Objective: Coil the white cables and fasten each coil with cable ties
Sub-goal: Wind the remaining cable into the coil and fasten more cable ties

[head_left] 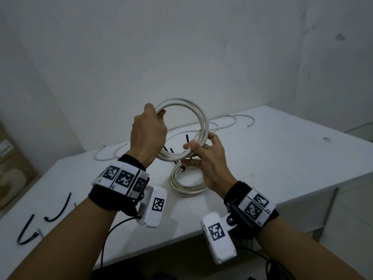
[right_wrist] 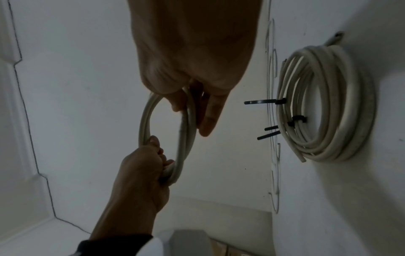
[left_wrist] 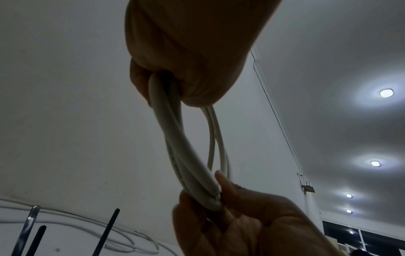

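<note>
Both hands grip coil (head_left: 198, 118) | left hand (head_left: 148, 134) top | right hand (head_left: 207, 158) bottom

A white table (head_left: 282, 158) is set into a corner formed by plain, scuffed white walls (head_left: 181, 47). Cardboard boxes (head_left: 12, 168) are seen on the floor past the table's left edge. In the left wrist view, a white ceiling (left_wrist: 339, 52) is lit by round recessed lights (left_wrist: 386, 92), and dark window panes (left_wrist: 372, 240) are visible at the lower right.
</note>
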Demonstrator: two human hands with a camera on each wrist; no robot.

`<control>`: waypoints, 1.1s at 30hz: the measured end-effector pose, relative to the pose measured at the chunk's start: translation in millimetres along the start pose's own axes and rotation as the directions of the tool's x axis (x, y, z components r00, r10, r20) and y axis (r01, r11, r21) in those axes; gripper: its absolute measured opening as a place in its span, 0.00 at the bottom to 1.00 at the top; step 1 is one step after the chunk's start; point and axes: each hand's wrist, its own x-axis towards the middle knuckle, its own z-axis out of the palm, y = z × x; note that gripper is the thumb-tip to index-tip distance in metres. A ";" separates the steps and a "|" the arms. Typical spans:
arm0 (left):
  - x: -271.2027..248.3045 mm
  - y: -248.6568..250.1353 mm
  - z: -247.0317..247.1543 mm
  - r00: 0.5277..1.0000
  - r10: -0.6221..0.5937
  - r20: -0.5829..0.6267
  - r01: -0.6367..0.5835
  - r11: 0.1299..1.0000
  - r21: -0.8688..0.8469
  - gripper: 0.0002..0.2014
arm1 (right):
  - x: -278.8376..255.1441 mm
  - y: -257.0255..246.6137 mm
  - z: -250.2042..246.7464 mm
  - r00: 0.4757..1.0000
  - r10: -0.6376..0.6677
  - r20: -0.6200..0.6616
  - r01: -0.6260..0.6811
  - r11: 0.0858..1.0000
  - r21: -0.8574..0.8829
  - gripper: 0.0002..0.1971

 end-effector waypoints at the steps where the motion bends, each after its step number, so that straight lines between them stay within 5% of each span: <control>1: 0.2 -0.3 -0.8 1.000 0.006 -0.007 -0.006 1.000 0.004 0.12 | -0.7 -1.6 -0.8 1.000 0.005 0.006 -0.005 1.000 -0.024 0.16; 8: 0.4 -9.2 -6.8 1.000 0.015 -0.015 -0.014 0.999 0.049 0.13 | 1.0 -16.5 -7.0 0.977 0.165 0.135 -0.140 0.974 -0.176 0.25; 14: -5.9 -12.0 0.5 0.998 -0.063 -0.001 0.063 0.998 -0.025 0.14 | 2.6 -13.8 5.2 0.951 0.274 0.147 -0.302 0.924 0.235 0.02; 17: -11.2 -16.6 1.6 0.996 -0.084 0.040 0.087 0.991 -0.100 0.15 | 6.2 -13.9 8.3 0.969 0.241 0.060 -0.247 0.916 0.316 0.06; 20: -12.4 -22.2 -0.6 0.996 -0.054 0.071 0.055 0.998 -0.012 0.16 | 11.8 -13.6 3.6 0.975 0.221 0.035 -0.223 0.950 0.217 0.19; 24: -11.4 -24.8 -3.8 0.990 -0.070 0.122 0.075 0.997 -0.034 0.17 | 10.9 -6.8 8.8 0.984 0.171 0.041 -0.173 0.984 0.047 0.14; 28: -10.7 -20.2 -7.0 0.957 -0.205 0.205 0.252 0.938 -0.239 0.16 | 11.6 10.1 11.5 0.990 -0.028 -0.140 -0.016 0.954 -0.301 0.12; 33: -8.0 -18.4 -4.1 0.899 -0.302 0.316 0.411 0.832 -0.373 0.14 | 12.6 16.9 12.3 0.970 -0.112 -0.215 0.009 0.904 -0.428 0.14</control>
